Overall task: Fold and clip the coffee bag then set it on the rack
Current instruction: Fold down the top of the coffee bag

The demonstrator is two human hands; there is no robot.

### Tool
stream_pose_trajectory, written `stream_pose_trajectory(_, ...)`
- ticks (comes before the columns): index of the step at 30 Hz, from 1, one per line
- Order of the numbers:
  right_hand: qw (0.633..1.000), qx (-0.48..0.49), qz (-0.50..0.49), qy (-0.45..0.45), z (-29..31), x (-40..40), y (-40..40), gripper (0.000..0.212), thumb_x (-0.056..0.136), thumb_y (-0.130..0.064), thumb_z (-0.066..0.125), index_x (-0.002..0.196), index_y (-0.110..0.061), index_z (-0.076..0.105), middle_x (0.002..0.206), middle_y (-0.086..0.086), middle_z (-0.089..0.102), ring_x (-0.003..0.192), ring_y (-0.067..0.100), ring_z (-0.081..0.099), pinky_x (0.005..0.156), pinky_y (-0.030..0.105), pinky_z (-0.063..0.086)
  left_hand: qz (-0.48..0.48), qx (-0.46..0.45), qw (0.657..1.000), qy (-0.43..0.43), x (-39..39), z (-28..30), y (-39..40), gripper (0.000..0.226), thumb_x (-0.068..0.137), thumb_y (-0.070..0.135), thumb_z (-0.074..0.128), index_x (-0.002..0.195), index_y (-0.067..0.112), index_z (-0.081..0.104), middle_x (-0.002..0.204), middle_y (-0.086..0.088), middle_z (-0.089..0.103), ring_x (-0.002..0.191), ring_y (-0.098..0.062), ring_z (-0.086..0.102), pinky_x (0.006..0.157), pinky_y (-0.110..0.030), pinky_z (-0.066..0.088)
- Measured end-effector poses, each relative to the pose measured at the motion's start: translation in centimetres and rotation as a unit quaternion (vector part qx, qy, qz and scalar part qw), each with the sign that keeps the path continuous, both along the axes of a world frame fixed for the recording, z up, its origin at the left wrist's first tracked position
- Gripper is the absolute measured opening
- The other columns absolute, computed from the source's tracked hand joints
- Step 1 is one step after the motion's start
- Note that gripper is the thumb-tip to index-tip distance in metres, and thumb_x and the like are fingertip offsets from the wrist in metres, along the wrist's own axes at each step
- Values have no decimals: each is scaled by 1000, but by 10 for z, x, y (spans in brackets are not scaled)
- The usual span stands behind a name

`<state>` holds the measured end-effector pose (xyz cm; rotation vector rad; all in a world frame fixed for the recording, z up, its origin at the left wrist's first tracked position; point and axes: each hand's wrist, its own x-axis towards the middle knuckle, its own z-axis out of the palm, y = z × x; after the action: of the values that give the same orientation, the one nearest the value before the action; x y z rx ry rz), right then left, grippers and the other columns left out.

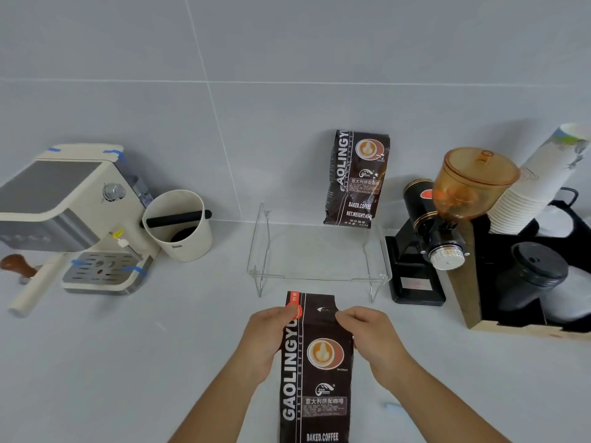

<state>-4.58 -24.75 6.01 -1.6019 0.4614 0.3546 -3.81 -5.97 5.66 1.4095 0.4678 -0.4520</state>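
A dark brown coffee bag [316, 372] with white lettering lies flat on the white counter in front of me, its top end pointing away. My left hand [267, 338] pinches the bag's upper left edge near a red sticker. My right hand [372, 337] pinches the upper right edge. The bag's top strip is unfolded and flat. A clear acrylic rack [319, 276] on wire legs stands just beyond the bag. A second, identical coffee bag [358, 177] leans upright against the wall on the rack's back right. A small light-blue object [392, 407], possibly a clip, lies right of the bag.
A cream espresso machine [73, 215] with a wooden-handled portafilter stands at the left, a cream knock box [179, 225] beside it. A black grinder with an amber hopper [447, 219] stands right of the rack. Farther right, a wooden organiser [527, 282] holds paper cups and black lids.
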Motion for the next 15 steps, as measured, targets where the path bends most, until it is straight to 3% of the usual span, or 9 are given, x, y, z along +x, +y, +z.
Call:
stream_pose_trajectory(4,999,16,-8,-48,18,-18,-1,22,88,-16,66,71,-4,70,67,6,68,63,16,59,60,31,45,6,-30,998,-47,-14,13,2,26,90,27,66,88,3,78,91,-18,79,83,-29,76,71,-32,57)
stream_pose_trajectory(7,996,32,-9,-78,31,-30,-3,21,89,-13,65,72,-3,70,67,6,70,60,12,61,57,26,46,-1,-40,994,-98,-24,24,2,28,76,35,73,72,8,76,81,-13,79,71,-20,74,60,-22,56)
stream_pose_trajectory(11,992,66,-13,-108,40,-40,-6,23,91,-7,62,69,-3,68,67,4,72,62,9,67,53,16,51,-8,-42,988,-151,-33,30,3,40,65,45,76,69,6,72,79,-14,77,72,-20,72,63,-23,56)
stream_pose_trajectory(15,990,56,-20,-128,43,-46,-4,24,90,-5,62,68,-4,69,68,6,69,65,13,63,60,22,50,2,-49,984,-169,-38,31,4,45,67,40,75,76,-4,71,82,-17,77,75,-22,72,69,-26,56)
